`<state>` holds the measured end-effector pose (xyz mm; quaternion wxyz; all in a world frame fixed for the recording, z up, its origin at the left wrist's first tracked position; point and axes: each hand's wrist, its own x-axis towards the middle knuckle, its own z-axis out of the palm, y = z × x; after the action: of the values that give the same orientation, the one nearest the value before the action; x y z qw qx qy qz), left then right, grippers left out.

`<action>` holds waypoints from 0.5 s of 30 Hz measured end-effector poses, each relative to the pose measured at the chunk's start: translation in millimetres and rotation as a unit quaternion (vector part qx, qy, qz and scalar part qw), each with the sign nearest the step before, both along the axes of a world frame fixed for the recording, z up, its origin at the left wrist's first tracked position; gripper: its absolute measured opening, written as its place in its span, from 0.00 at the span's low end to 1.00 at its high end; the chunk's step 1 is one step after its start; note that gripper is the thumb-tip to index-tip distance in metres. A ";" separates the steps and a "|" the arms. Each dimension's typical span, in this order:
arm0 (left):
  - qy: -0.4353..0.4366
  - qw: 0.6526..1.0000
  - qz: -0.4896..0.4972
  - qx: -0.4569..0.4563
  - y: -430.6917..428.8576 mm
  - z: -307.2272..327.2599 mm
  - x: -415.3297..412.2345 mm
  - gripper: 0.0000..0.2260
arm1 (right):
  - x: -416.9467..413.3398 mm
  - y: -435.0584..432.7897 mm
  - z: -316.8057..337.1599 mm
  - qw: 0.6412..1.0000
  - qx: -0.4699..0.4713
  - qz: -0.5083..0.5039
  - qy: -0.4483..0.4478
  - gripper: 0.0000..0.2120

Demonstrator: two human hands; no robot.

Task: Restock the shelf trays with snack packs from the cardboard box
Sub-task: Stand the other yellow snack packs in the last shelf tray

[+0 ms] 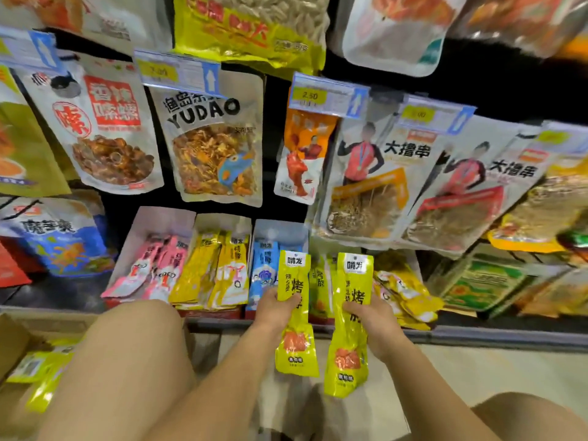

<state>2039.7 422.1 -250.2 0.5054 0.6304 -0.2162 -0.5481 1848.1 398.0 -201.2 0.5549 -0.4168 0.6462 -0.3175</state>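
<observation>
Two long yellow snack packs (346, 338) (orange picture low on each) are held upright, side by side, before the shelf trays (165, 218); more lie in the cardboard box (12, 342).

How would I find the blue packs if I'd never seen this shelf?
Find the big YUDAO bag. Below it, left to right, come pink packs, yellow packs, then the blue packs, just behind the left hand. They are the only blue ones in that row.
</observation>
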 end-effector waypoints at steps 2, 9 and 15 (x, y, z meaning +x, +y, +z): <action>0.004 0.999 -0.032 0.023 -13.2 -7.1 -10.7 0.10 | -19.4 -6.1 -3.5 0.999 -0.006 -0.036 -0.004 0.07; 0.026 0.996 -0.052 0.070 -61.3 -29.9 -57.2 0.10 | -75.4 -29.3 -33.5 0.989 -0.006 -0.139 -0.052 0.07; -0.072 0.993 -0.073 0.066 -112.0 -58.6 -91.3 0.12 | -94.0 -56.2 -48.1 0.985 -0.002 -0.154 -0.071 0.06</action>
<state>1948.4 310.1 -308.8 0.4044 0.6830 -0.2602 -0.5497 1754.2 341.8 -249.3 0.5431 -0.2898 0.6609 -0.4293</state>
